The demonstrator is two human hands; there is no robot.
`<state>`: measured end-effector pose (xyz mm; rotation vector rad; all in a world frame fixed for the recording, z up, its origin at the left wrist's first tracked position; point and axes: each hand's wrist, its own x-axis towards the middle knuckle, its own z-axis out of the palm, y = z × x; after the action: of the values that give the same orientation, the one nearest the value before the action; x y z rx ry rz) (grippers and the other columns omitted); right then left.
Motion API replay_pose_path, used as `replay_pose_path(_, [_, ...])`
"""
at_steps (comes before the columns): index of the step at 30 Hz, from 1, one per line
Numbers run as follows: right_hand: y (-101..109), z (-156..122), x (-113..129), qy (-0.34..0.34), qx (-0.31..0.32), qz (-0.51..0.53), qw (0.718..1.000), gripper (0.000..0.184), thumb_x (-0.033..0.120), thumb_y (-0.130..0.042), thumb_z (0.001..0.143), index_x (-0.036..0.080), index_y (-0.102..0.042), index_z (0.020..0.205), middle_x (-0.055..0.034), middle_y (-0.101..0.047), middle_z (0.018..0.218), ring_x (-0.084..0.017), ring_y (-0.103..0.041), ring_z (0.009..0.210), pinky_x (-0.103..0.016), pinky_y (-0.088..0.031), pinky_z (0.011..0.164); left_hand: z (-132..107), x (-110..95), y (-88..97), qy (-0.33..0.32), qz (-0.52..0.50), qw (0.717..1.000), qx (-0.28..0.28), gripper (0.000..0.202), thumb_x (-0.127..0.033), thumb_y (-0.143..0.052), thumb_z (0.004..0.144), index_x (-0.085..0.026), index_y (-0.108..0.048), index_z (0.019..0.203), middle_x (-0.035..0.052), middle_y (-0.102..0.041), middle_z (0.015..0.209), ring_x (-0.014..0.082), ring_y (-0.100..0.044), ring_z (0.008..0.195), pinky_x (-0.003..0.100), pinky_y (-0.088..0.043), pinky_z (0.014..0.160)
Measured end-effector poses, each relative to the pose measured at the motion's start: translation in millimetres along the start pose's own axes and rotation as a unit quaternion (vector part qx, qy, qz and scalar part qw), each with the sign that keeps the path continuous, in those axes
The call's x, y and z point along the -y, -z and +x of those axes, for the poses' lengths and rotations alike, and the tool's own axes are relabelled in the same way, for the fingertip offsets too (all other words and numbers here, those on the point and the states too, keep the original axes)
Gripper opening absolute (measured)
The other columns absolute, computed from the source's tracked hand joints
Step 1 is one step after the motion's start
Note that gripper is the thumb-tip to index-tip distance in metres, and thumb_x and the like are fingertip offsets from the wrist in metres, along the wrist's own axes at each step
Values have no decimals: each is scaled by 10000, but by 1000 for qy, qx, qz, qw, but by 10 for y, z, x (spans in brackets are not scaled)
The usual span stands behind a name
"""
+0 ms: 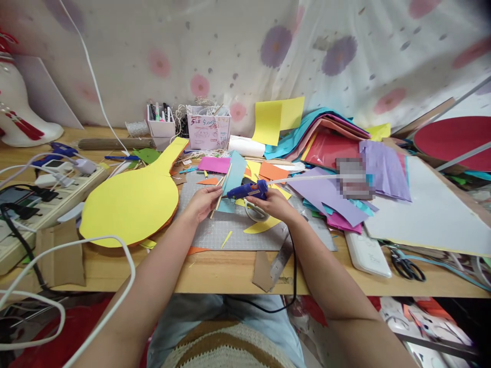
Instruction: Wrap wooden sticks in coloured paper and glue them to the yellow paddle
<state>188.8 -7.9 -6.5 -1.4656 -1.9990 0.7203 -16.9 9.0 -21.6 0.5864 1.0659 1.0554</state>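
Note:
My left hand (204, 203) pinches thin wooden sticks (227, 177) above the cutting mat. In my right hand (278, 203) is a blue glue gun (247, 190), its nozzle pointing left toward the sticks; I cannot tell whether it touches them. A long white glue stick (303, 179) juts out of the gun's back. Under the sticks lies a strip of light blue paper (237, 171). White-handled scissors (256, 212) rest below the gun, partly hidden. To the left is a large yellow paddle-shaped cutout (130, 204) with a handle.
Paper scraps cover the grey cutting mat (207, 230). Coloured sheets (326, 138) are heaped at the back right. Black scissors (407, 265) and a white power bank (366, 253) lie on the right. A power strip (72, 191) with cables stands left. The gun's black cord hangs over the front edge.

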Motion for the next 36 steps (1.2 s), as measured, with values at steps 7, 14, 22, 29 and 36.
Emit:
replay_pose_path(7, [15,3,-13,-7,-27,1,1000,392,514,-557,712,188,-677,894,-21,-664,767,-173,-595,723,-245,-429,633,-45,-27,-30,12,8,1000,16,119,-41,-615,689,-99,-655,785,36,-670,642,97,-590,477,195,-462,468])
replay_pose_path(14, [25,30,-63,-16,-58,-5,998,393,519,-565,707,202,-679,910,-29,-665,784,-182,-594,734,-276,-437,665,-70,-34,-41,21,17,999,22,146,-33,-613,688,-80,-659,818,58,-679,669,110,-610,517,199,-477,496])
replay_pose_path(22, [43,55,-120,-46,-99,-7,994,435,567,-544,694,177,-684,823,-26,-647,695,-164,-577,655,-261,-424,600,-54,-13,-25,29,26,998,39,131,-41,-623,682,-100,-674,788,52,-679,670,103,-604,522,199,-477,508])
replay_pose_path(29, [91,62,-99,-74,-119,38,989,418,554,-552,686,164,-673,777,-35,-662,688,-171,-595,640,-247,-416,580,-74,-20,-42,41,25,998,32,119,-17,-637,657,-104,-660,734,37,-663,636,95,-592,496,195,-470,490])
replay_pose_path(36, [116,79,-181,-112,-153,-9,982,460,605,-532,668,171,-662,749,-50,-650,707,-197,-584,688,-262,-397,569,-61,-14,-18,46,46,997,44,171,-56,-667,646,-115,-665,807,31,-666,641,94,-600,528,192,-481,531])
